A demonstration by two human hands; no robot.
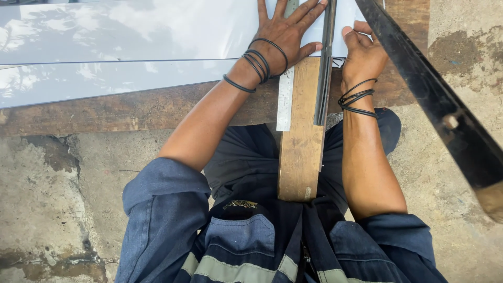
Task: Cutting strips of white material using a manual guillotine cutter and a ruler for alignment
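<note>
Pressing flat with spread fingers, the left hand [285, 34] pins a steel ruler [285, 97] onto the pale glossy metal sheet [131, 31]. The ruler's long axis runs straight away from the person, beside a narrow wooden plank [301, 147]. The right hand [362, 52] curls loosely on the sheet edge beside a dark metal strip [326, 68] lying parallel to the ruler.

The floor [57, 209] is rough, cracked concrete, stained dark at nine and seven o'clock, paler and patchy at three o'clock. A weathered wooden worktop [131, 107] runs across from nine towards one o'clock. Bright daylight falls evenly, with leafy reflections at eleven o'clock.
</note>
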